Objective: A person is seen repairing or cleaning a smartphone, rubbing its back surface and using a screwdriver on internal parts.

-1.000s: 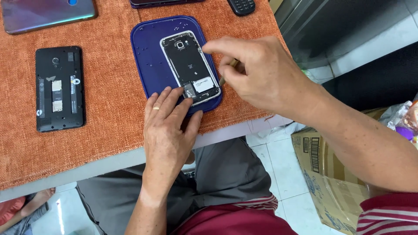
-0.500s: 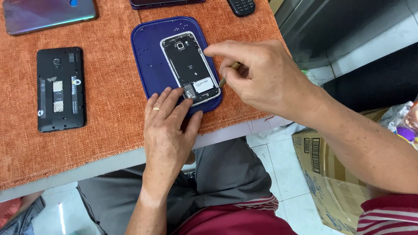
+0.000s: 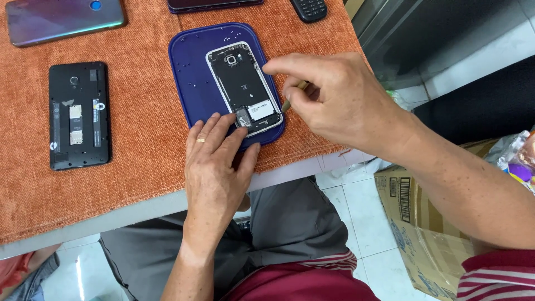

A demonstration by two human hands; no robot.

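Note:
An opened phone (image 3: pixel 243 88) with its back cover off lies on a dark blue mat (image 3: pixel 192 72) on the orange cloth. My left hand (image 3: pixel 214 167), a ring on one finger, rests flat with its fingertips pressing the phone's near end. My right hand (image 3: pixel 334 100) hovers at the phone's right edge, fingers pinched on a thin tool (image 3: pixel 292 99) whose tip touches the phone's lower right side.
A second opened black phone (image 3: pixel 78 114) lies to the left on the orange cloth (image 3: pixel 145 145). A shiny phone (image 3: pixel 64 19) sits at the far left, a keypad phone (image 3: pixel 308 8) at the far edge. A cardboard box (image 3: pixel 423 223) stands on the floor to the right.
My right hand has shifted slightly along the phone's right edge with the tool. The left hand stays pressed on the phone's near end.

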